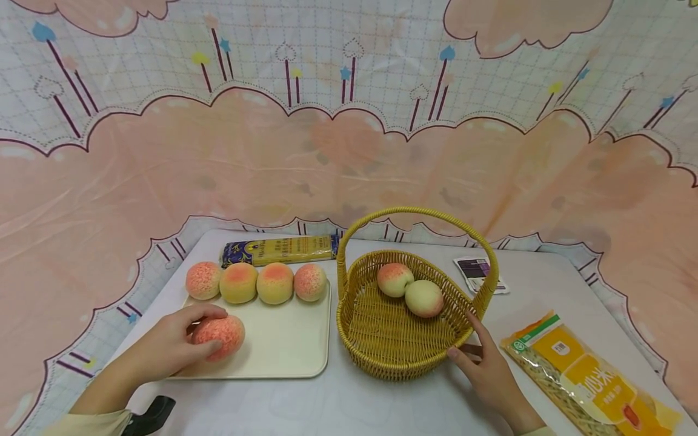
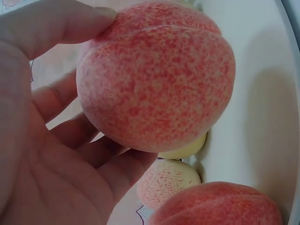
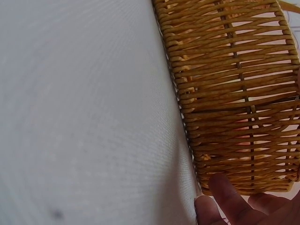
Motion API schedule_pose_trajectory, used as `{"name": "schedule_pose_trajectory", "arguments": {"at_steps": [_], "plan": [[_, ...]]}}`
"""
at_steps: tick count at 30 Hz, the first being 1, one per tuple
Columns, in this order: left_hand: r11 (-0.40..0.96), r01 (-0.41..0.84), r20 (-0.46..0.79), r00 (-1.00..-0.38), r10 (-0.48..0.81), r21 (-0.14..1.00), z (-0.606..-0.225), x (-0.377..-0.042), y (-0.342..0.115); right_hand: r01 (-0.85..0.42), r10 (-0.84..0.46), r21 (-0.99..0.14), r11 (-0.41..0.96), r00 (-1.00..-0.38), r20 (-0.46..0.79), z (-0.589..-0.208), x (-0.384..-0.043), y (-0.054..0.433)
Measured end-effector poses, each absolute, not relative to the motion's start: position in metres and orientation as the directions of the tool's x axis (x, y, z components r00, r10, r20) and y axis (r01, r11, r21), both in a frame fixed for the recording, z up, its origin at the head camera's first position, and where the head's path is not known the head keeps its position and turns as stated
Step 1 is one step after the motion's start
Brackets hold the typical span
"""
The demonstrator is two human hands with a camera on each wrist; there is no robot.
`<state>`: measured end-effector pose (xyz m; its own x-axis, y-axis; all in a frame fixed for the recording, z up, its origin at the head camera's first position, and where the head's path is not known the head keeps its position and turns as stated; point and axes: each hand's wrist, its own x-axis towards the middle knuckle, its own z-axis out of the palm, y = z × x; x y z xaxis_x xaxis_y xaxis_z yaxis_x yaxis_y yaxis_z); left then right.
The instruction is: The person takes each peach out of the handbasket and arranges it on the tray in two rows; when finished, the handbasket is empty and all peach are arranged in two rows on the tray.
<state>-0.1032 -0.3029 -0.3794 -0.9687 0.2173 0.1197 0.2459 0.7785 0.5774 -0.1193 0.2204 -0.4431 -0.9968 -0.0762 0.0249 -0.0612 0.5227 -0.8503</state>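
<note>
My left hand [image 1: 169, 342] holds a speckled pink-red peach [image 1: 220, 338] between thumb and fingers, over the cream tray [image 1: 289, 345]. In the left wrist view the same peach [image 2: 157, 79] is seen close up, with its crease near the top. Several other peaches [image 1: 275, 283] stand in a row along the tray's far edge. Beside the tray is a woven basket [image 1: 382, 330] with a tall arched handle; two paler peaches [image 1: 424, 298] lie inside. My right hand [image 1: 488, 369] touches the basket's right side near the rim. Its fingertips [image 3: 222, 185] rest against the woven wall [image 3: 225, 112].
Behind the tray lies a yellow and blue packet [image 1: 294, 249]. A small white and dark sachet [image 1: 481, 274] is right of the basket, partly behind the handle. An orange food bag [image 1: 591, 378] lies at the right front. A patterned cloth [image 1: 349, 163] hangs behind the white table.
</note>
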Motion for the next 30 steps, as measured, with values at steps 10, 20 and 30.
{"name": "schedule_pose_trajectory", "arguments": {"at_steps": [10, 20, 30], "plan": [[0.772, 0.202, 0.013, -0.970, 0.244, 0.603, -0.3805, -0.1029, -0.3075, -0.063, -0.076, -0.845, 0.532, -0.997, 0.026, -0.4437, -0.1187, 0.2203], [0.789, 0.180, -0.035, -0.968, 0.247, 0.587, -0.3809, -0.1044, -0.3114, -0.049, -0.069, -0.843, 0.536, -0.998, 0.014, -0.4444, -0.1193, 0.2203], [0.777, 0.139, -0.103, -0.962, 0.254, 0.613, -0.3840, -0.1054, -0.3132, -0.067, -0.062, -0.842, 0.535, -0.997, 0.039, -0.4433, -0.1173, 0.2195]]}}
